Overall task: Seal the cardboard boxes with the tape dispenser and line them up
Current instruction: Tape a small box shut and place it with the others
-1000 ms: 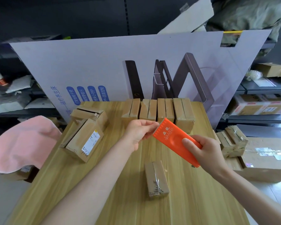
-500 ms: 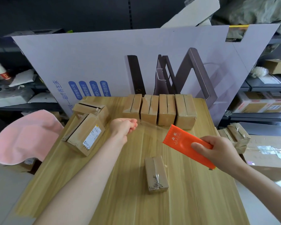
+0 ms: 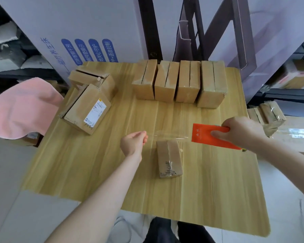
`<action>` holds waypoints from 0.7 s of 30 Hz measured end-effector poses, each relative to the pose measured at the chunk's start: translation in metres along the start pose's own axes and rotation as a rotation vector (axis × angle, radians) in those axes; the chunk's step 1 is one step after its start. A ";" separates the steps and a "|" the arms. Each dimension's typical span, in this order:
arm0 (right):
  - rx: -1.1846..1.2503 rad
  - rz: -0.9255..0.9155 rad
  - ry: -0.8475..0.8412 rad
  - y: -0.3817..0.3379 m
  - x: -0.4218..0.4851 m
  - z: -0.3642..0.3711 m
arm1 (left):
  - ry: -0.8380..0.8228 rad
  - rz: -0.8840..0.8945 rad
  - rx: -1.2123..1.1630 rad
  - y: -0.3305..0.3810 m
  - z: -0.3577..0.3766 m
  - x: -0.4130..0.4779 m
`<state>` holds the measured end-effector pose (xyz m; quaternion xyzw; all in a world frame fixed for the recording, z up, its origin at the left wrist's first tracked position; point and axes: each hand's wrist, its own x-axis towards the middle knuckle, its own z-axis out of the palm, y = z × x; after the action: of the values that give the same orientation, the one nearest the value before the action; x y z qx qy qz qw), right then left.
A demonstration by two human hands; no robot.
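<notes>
A small cardboard box lies in the middle of the wooden table, its top seam facing up. My right hand grips the orange tape dispenser to the right of the box. A strip of clear tape stretches from the dispenser leftward, just above the box's far end. My left hand pinches the free end of that tape to the left of the box. Several sealed boxes stand in a row at the table's far edge.
Two larger cardboard boxes with loose flaps lie at the table's far left. A big printed carton panel stands behind the table. A pink cloth hangs at the left. More taped boxes sit off the right edge.
My left hand pulled the tape out from the dispenser, and both hands dropped toward me; the tape now spans above the small box. The camera tilted down and closer.
</notes>
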<state>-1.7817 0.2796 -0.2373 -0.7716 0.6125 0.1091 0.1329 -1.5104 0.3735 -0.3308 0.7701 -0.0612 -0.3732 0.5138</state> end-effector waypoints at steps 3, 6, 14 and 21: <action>-0.111 0.004 -0.032 -0.009 0.022 0.007 | 0.047 0.013 0.014 -0.018 0.011 0.003; -0.152 0.006 -0.050 -0.015 0.036 0.014 | 0.070 0.012 0.041 -0.032 0.015 0.013; -0.185 -0.010 -0.125 -0.032 0.055 0.047 | 0.065 -0.098 0.134 -0.062 0.021 0.031; -0.165 -0.055 -0.098 -0.059 0.060 0.077 | -0.016 -0.052 0.408 -0.078 0.039 0.027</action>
<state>-1.7114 0.2629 -0.3258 -0.7902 0.5727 0.1930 0.1018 -1.5388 0.3678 -0.4171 0.8564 -0.1198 -0.3724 0.3369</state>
